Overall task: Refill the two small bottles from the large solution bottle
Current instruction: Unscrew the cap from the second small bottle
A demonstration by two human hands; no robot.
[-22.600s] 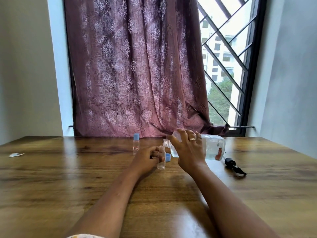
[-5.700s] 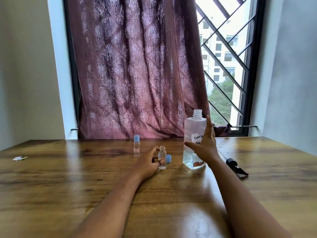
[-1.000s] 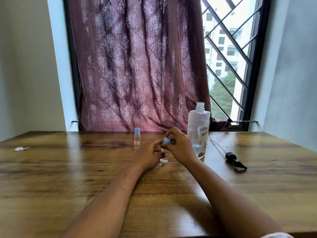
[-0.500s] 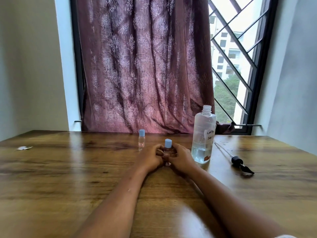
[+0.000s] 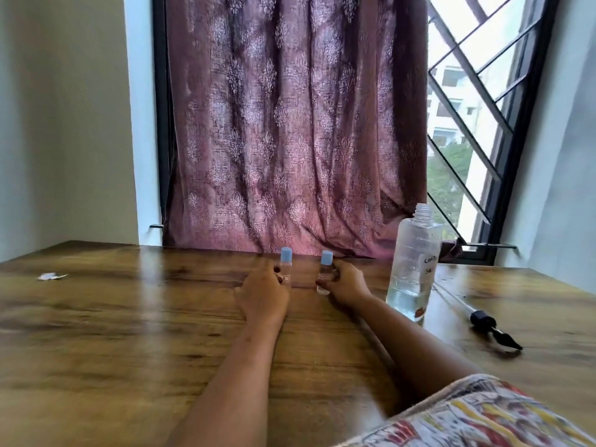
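**Head view — a capped small bottle in each hand**

Head camera looked down the bench (image 5: 129,333) to where both forearms reached towards 12 o'clock. The left hand (image 5: 263,295) had its fingertips curled against the lower part of the left small bottle (image 5: 285,267), pinching it lightly. The right hand (image 5: 346,283) had its fingers wrapped round the right small bottle (image 5: 325,274). Both bottles stood upright on the wood, near each other but apart, each closed at the top in blue. I judged from this that the filling was done and the hands were only squaring the pair into a row. Holding them low on the body made sense, since such narrow, light bottles tip easily and a grip near the base keeps them planted.

At 2 o'clock from the right hand stood the large solution bottle (image 5: 414,272), upright and uncapped, with liquid only near its bottom. It stood just beside the right forearm without touching it. A black pump top (image 5: 482,319) with a long tube lay flat on the bench at 4 o'clock of that bottle. It was probably the bottle's own closure, not yet put back. A paper scrap (image 5: 51,276) lay far out at 10 o'clock, well apart from the work.
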